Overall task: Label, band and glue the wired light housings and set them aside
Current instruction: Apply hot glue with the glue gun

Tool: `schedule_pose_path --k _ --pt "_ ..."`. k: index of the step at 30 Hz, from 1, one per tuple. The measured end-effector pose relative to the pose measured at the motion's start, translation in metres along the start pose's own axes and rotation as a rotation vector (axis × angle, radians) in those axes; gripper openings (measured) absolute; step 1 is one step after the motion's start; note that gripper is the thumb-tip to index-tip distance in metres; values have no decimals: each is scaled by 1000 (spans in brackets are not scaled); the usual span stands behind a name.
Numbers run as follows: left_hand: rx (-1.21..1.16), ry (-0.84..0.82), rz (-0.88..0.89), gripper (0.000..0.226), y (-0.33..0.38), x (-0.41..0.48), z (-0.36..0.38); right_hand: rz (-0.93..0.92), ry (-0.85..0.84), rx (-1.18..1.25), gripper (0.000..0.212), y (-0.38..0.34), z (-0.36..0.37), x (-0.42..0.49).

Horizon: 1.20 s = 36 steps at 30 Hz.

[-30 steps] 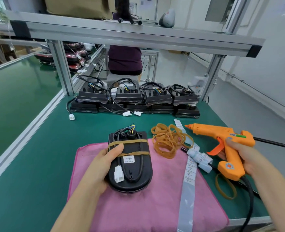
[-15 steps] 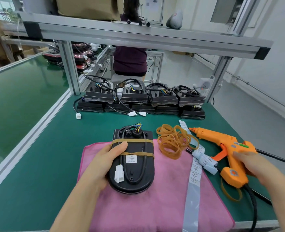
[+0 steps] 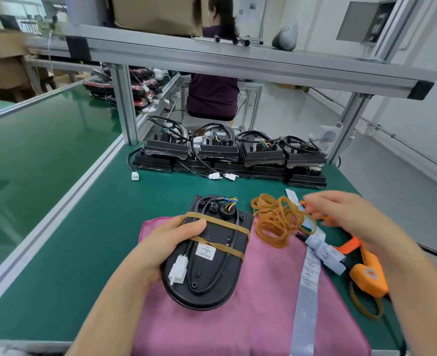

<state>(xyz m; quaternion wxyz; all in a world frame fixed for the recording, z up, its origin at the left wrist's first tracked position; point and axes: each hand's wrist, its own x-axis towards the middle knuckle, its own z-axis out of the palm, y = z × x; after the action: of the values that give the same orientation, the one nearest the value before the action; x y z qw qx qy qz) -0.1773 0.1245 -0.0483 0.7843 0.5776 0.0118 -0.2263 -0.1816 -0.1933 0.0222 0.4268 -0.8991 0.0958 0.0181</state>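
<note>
Gripping the black oval light housing [image 3: 212,268] on the pink cloth [image 3: 268,312], the left hand [image 3: 168,242] has its fingers clamped on the edge, and the white label [image 3: 205,251] and tan rubber bands [image 3: 221,223] are on. The right hand [image 3: 348,217] is blurry, fingers apart and empty, hovering over the orange glue gun [image 3: 369,276], so I'd guess gluing's next: grab the handle.

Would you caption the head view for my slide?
Left hand grips banded light housing on pink cloth; right hand open.

Bright, even indoor light fills the scene, and shadows are soft and faint. The glossy green tabletop [image 3: 32,163] at left carries pale reflections. Motion blur smears the right hand [image 3: 340,217] at right centre. Wide-angle distortion bows the overhead rail [image 3: 238,62], and the upper left corner is soft.
</note>
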Motion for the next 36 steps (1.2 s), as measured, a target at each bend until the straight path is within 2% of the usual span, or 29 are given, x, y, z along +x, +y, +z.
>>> schedule_pose_path --k 4,7,8,10,13,16,18,21,23,26,29,32,36 --pt "43 -114 -32 25 4 -4 2 -25 -421 59 38 -51 45 27" --pt "107 -183 -61 35 5 -4 3 39 -727 33 72 -74 67 40" --pt "140 -201 -77 41 6 -4 3 48 -828 4 77 -78 73 43" --pt "223 -212 -108 53 5 -3 4 49 -980 -87 73 -82 84 46" --pt "286 -220 -131 58 5 0 3 76 -1075 -143 53 -79 95 50" --pt "199 -275 -107 38 4 -1 -3 69 -1015 23 26 -67 101 51" --pt "84 -240 -71 40 2 -1 -12 87 -949 177 19 -58 104 52" --pt "-187 -124 -63 60 -2 -1 -24 149 -807 388 18 -46 107 54" --pt "-358 3 -70 57 -7 0 -27 218 -712 561 24 -41 108 58" --pt "-447 208 -33 44 -18 -2 -21 266 -587 738 30 -38 117 64" --pt "-465 249 -2 55 -33 -9 2 249 -457 830 26 -47 134 69" --pt "-393 269 149 49 -41 -7 28 244 -373 840 26 -65 163 66" --pt "-613 566 348 35 -35 7 25 187 -359 826 27 -90 205 57"
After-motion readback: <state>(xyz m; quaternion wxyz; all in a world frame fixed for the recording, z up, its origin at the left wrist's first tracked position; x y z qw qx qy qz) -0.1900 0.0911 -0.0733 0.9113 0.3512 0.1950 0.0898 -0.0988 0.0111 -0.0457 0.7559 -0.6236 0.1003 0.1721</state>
